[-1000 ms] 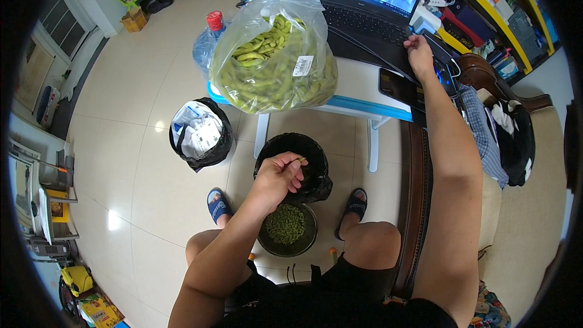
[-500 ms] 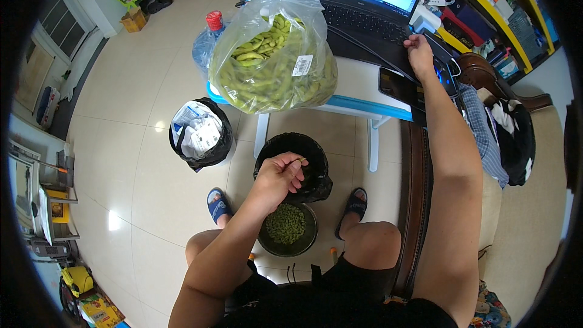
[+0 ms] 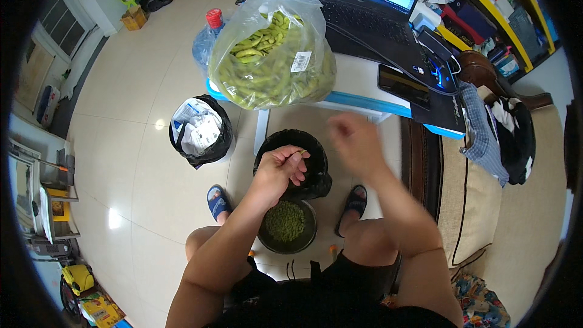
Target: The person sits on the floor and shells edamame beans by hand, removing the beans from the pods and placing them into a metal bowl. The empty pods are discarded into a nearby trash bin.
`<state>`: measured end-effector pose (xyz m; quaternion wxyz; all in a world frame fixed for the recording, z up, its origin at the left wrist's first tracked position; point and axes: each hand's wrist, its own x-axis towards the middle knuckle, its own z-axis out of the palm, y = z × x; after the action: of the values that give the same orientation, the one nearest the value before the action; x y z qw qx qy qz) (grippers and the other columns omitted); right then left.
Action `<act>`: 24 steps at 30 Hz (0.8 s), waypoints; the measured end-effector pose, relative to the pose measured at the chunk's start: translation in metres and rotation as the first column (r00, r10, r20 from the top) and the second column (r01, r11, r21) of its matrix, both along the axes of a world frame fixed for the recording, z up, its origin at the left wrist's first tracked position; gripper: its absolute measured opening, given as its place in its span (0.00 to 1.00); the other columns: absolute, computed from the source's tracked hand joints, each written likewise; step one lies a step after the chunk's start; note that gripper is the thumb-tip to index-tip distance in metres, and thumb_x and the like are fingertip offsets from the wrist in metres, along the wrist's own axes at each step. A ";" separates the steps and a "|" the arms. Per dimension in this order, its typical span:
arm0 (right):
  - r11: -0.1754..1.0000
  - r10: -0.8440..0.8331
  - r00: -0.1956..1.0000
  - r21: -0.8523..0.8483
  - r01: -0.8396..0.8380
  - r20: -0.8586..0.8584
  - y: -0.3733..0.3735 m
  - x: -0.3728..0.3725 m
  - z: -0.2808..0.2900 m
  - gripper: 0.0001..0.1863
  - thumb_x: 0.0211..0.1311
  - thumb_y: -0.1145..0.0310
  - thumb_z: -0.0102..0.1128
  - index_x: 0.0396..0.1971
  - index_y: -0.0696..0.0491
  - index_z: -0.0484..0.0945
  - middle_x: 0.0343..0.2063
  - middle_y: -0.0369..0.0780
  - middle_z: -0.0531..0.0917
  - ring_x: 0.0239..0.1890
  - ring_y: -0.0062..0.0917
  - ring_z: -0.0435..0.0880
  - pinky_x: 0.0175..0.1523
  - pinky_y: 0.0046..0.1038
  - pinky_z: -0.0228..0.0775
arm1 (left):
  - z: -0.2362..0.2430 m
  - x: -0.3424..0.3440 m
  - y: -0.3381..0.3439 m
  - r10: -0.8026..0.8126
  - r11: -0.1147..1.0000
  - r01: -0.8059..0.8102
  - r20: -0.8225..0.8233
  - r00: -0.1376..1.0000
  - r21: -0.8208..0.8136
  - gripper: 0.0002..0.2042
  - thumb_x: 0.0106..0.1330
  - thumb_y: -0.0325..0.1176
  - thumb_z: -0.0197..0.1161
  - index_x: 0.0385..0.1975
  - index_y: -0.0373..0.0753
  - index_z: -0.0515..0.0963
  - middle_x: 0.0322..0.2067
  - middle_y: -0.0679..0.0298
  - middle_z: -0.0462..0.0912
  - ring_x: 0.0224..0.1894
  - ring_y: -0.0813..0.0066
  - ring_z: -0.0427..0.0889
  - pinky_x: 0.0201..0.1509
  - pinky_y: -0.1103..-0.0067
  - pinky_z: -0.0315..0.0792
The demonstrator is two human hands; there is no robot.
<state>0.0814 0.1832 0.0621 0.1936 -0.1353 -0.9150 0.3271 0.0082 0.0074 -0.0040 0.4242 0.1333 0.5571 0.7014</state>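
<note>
A: Grip, head view: left hand (image 3: 279, 169), thumb and fingers pinched on a small green piece (image 3: 303, 153), mostly hidden, above the round bin lined with black plastic (image 3: 319, 187).
B: And the right hand (image 3: 357, 141)?
A: Blurred, near the front edge of the white, blue-trimmed tabletop (image 3: 358, 76); its grip cannot be told.
B: The plump green bean pods (image 3: 261, 44)?
A: In the clear plastic bag (image 3: 273, 96), at the tabletop's front left corner; loose green beans (image 3: 284, 222) lie in the round metal bowl (image 3: 312, 229).

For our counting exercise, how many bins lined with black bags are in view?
2. The first bin stands at the left; the second bin is below the left hand, beyond the bowl. More could be hidden.
</note>
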 end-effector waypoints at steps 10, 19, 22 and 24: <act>0.856 0.139 0.989 -0.495 -0.148 -0.055 -0.043 0.002 -0.027 0.06 0.56 0.73 0.58 0.30 0.59 0.79 0.28 0.41 0.80 0.29 0.28 0.79 0.35 0.26 0.69 | 0.008 0.004 -0.012 -0.061 0.972 -0.017 0.320 0.945 0.235 0.07 0.67 0.32 0.54 0.33 0.36 0.74 0.23 0.65 0.76 0.18 0.78 0.70 0.21 0.84 0.63; 0.768 0.022 0.982 -0.626 -0.136 -0.186 -0.059 0.005 -0.043 0.04 0.58 0.75 0.57 0.29 0.60 0.79 0.24 0.39 0.79 0.25 0.21 0.78 0.32 0.23 0.70 | 0.010 0.009 -0.013 0.030 0.982 -0.069 0.217 0.976 0.174 0.07 0.68 0.33 0.55 0.32 0.36 0.74 0.22 0.66 0.76 0.20 0.79 0.72 0.23 0.83 0.66; 0.767 0.040 0.990 -0.630 -0.119 -0.139 -0.059 0.006 -0.045 0.04 0.59 0.76 0.57 0.31 0.61 0.79 0.25 0.35 0.79 0.28 0.17 0.77 0.35 0.20 0.69 | 0.015 0.007 -0.015 0.055 0.993 -0.072 0.172 0.984 0.096 0.08 0.68 0.33 0.54 0.30 0.36 0.73 0.21 0.65 0.76 0.18 0.78 0.71 0.21 0.85 0.64; 0.758 0.025 0.990 -0.642 -0.111 -0.142 -0.056 0.006 -0.053 0.05 0.58 0.75 0.58 0.31 0.61 0.79 0.25 0.35 0.79 0.28 0.16 0.77 0.35 0.20 0.69 | 0.018 0.006 -0.013 0.043 0.995 -0.056 0.166 0.985 0.079 0.08 0.68 0.34 0.54 0.31 0.35 0.74 0.22 0.65 0.76 0.18 0.78 0.72 0.21 0.84 0.66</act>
<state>0.0871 0.1271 0.0093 0.1795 -0.1398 -0.7357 0.6379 0.0145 -0.0056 0.0142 0.4450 0.0790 0.4937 0.7430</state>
